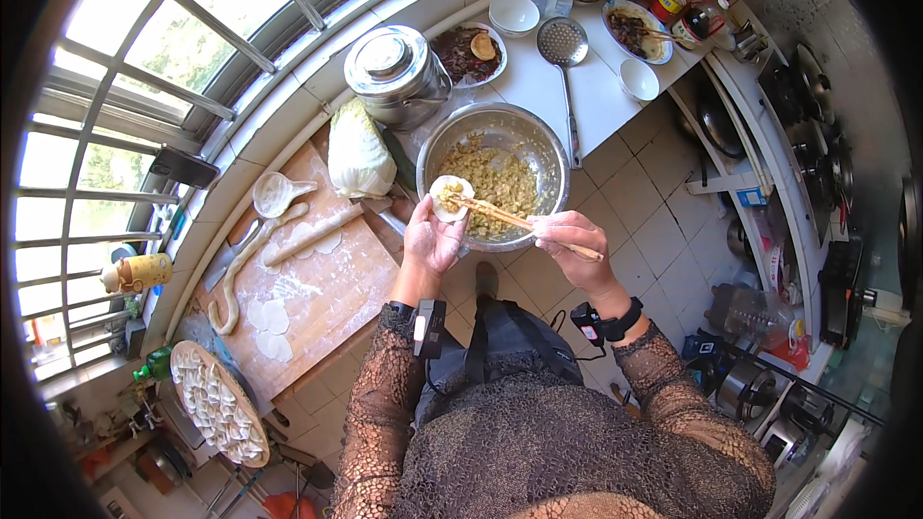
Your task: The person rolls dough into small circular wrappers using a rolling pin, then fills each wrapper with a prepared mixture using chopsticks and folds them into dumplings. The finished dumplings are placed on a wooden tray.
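Observation:
A round dough wrapper (448, 210) rests on the fingers of my left hand (433, 239), with a small heap of filling (452, 192) on it. My right hand (575, 245) grips a pair of wooden chopsticks (501, 215), whose tips touch the filling on the wrapper. Both hands are at the near side of a large steel bowl (554, 151). Yellowish chopped filling (497, 176) covers its bottom and clings to the wall.
Left, a floured wooden board (332, 303) carries a rolling pin (314, 234), a dough rope (232, 288), flat wrappers (268, 317) and a cleaver (223, 263). Beyond stand a napa cabbage (358, 151) and a lidded steel pot (396, 72). A skimmer (564, 47) lies right of the bowl. Dumplings fill a round tray (261, 440).

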Tool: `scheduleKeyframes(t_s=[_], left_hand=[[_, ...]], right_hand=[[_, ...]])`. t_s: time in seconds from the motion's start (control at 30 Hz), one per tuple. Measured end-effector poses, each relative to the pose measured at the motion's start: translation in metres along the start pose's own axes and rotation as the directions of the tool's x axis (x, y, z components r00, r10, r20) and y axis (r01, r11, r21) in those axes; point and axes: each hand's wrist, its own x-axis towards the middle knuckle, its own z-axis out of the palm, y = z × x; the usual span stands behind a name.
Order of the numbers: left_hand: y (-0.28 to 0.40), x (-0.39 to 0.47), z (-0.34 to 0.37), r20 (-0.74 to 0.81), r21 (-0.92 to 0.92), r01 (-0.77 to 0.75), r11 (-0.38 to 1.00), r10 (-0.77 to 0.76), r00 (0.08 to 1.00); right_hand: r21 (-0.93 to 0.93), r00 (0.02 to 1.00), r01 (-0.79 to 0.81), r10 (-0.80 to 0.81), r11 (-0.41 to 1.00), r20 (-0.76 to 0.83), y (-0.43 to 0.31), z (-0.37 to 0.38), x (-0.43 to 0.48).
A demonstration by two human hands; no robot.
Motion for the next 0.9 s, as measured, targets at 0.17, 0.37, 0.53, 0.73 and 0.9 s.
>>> scheduleKeyframes(t_s=[0.17,0.37,0.53,0.73,0.9], left_hand=[[0.0,-0.006,0.003,-0.016,0.008,-0.02,1.0,0.02,1.0],[-0.002,-0.01,0.005,0.028,0.092,0.004,0.996,-0.007,1.0],[-0.004,-0.013,0.009,-0.096,0.151,0.016,0.988,-0.001,0.995],[-0.001,-0.014,0.009,-0.073,0.158,-0.012,0.987,0.023,0.997],[0.003,-0.014,0.001,0.003,0.143,-0.034,0.989,0.034,0.999]], right_hand=[[0.153,0.978,-0.045,0.075,0.987,-0.194,0.005,0.0,-0.001],[0.068,0.997,-0.022,0.027,0.997,-0.069,0.005,0.001,-0.004],[-0.068,0.992,0.083,-0.089,0.994,-0.092,0.01,-0.001,-0.007],[-0.239,0.991,-0.118,0.097,0.964,-0.095,0.056,0.007,-0.015],[-0.411,0.993,-0.013,0.06,0.912,0.101,0.098,0.017,-0.038]])
